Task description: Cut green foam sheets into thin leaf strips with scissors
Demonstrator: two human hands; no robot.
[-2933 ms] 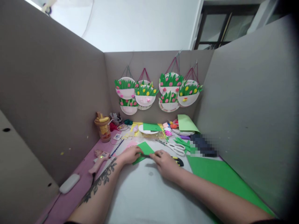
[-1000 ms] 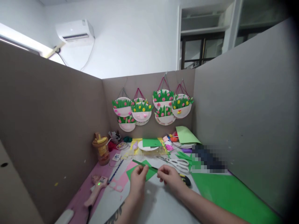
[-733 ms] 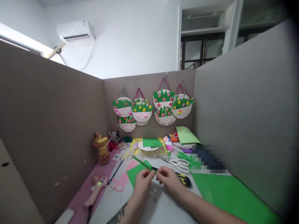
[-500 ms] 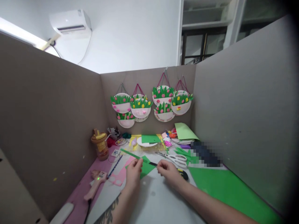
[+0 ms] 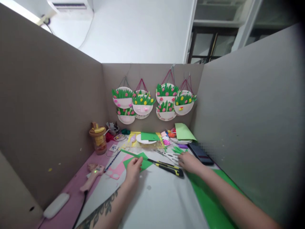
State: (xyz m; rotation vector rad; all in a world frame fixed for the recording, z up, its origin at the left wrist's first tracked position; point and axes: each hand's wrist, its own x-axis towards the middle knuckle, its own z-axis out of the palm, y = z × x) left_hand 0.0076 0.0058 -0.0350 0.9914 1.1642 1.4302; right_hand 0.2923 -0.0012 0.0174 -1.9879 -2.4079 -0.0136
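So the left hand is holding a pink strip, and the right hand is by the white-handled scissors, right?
Not quite: the strip in the left hand is green, as the head view shows. The right hand is indeed by the white-handled scissors.

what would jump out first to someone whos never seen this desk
First, probably, the paper-plate baskets of green paper grass with pink and yellow dots, hanging along the back panel. Next, below them, the left hand holding a narrow green strip. Between that hand and the right hand, a black-and-yellow tool stands out against the pale work surface.
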